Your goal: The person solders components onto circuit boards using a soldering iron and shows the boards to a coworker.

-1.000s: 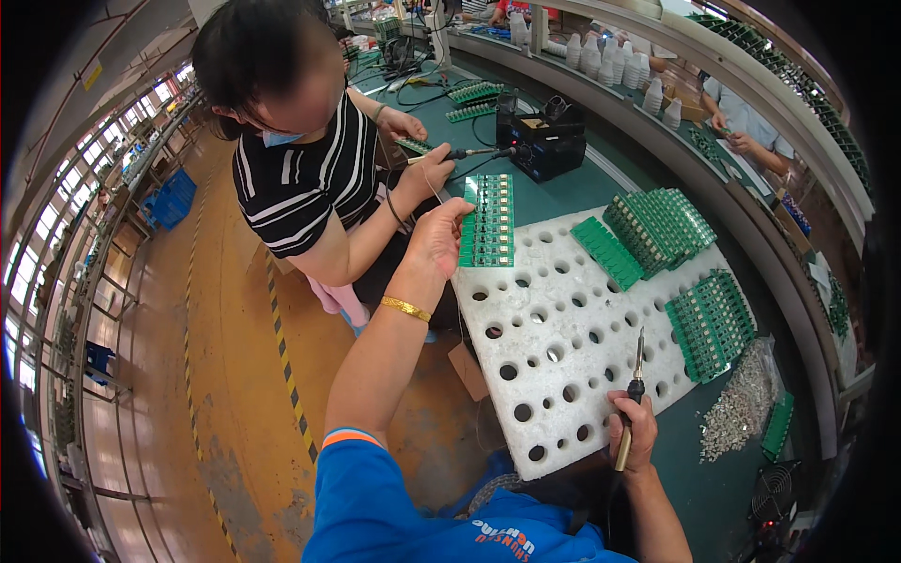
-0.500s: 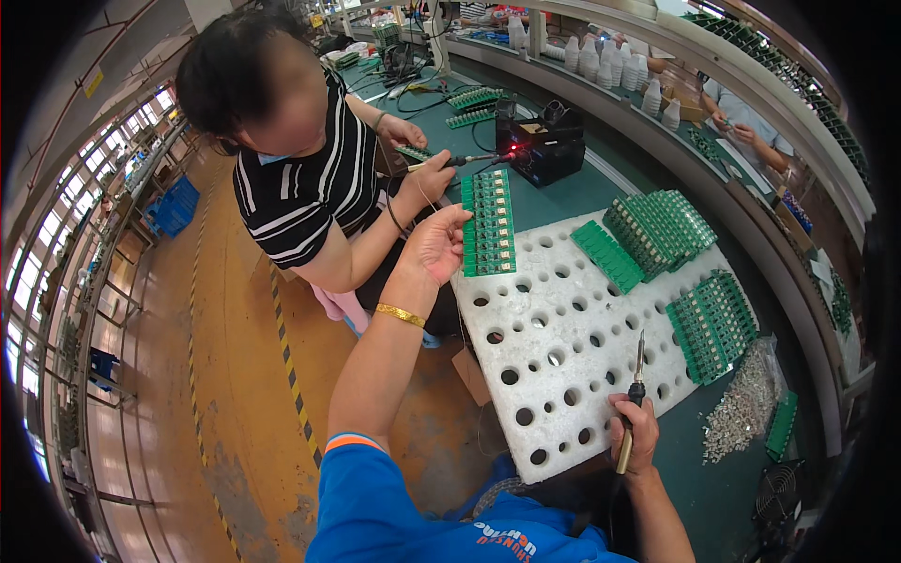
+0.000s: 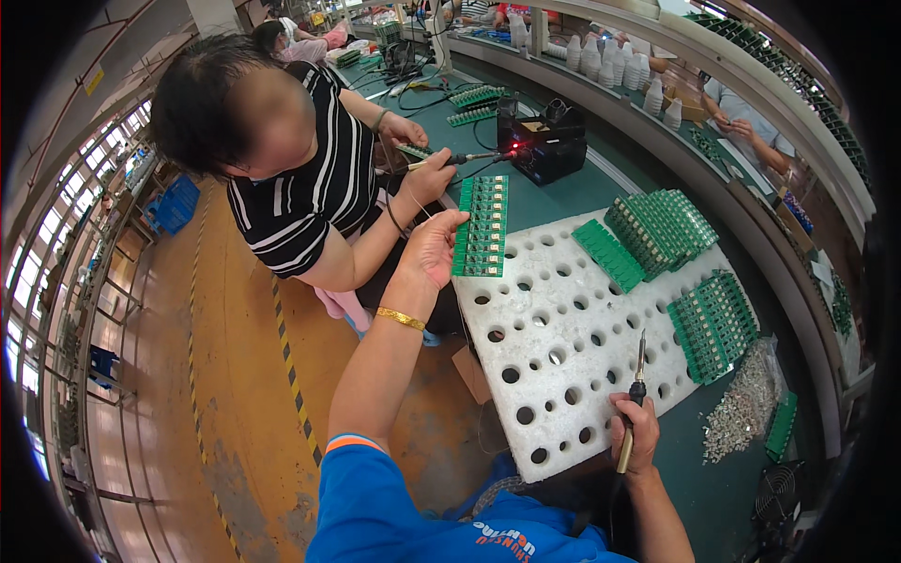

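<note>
Left hand: at the centre of the frame, the left hand [image 3: 432, 251] has its fingers pinched on the left edge of a green circuit board [image 3: 481, 227].
Circuit board: upper centre, held up with its row of pale parts showing, beside the top left corner of the white foam slab [image 3: 587, 361].
Right hand: lower right of centre, the right hand [image 3: 638, 432] has its fingers closed round a soldering iron [image 3: 638, 389], tip toward the top of the frame, well apart from the board.
Board stacks: an upper stack [image 3: 662, 230] and a lower stack [image 3: 713, 324], right of centre.
Step in hand: apparently holding up or checking one board, iron idle.
Next move: probably calls for a steady edge grip, hot tip clear of fingers.
</note>
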`<state>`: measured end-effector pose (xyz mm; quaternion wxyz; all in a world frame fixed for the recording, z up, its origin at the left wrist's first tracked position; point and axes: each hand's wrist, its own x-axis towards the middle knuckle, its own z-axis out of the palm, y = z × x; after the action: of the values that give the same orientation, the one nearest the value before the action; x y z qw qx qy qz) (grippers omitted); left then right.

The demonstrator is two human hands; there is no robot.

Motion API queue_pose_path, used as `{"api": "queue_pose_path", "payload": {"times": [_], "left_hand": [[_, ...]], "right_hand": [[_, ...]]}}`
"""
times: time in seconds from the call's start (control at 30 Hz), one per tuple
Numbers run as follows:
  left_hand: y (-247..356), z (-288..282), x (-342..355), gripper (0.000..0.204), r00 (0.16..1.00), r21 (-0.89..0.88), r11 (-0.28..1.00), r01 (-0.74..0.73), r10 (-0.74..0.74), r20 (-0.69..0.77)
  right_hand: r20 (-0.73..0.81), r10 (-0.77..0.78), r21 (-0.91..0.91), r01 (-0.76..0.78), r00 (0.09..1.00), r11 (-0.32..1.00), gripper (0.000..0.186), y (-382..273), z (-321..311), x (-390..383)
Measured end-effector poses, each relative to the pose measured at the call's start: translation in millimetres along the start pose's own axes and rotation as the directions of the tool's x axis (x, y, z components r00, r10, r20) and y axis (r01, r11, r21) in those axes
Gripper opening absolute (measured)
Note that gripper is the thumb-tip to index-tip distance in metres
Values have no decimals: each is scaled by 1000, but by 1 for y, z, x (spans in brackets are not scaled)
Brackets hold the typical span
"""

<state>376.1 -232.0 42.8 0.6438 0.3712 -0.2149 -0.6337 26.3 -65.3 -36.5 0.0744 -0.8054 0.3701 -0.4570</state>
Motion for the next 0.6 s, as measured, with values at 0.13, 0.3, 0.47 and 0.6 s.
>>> {"api": "queue_pose_path", "payload": {"times": [0.13,0.3,0.47,0.6], "left_hand": [[-1,-10,6,9,998,8,998,-56,56,2],[-4,-11,6,10,995,-9,995,-101,101,-21],[-3,-2,-1,7,1000,-63,998,-5,6,20],[-2,-9,0,7,994,-105,994,30,-18,108]], "right_hand": [[12,5,-5,-5,1000,1000,20,1,0,-1],[3,-11,3,11,1000,1000,20,1,1,0],[1,-2,6,2,1000,1000,21,2,1,-1],[8,7,6,-7,1000,1000,21,1,1,-2]]}}
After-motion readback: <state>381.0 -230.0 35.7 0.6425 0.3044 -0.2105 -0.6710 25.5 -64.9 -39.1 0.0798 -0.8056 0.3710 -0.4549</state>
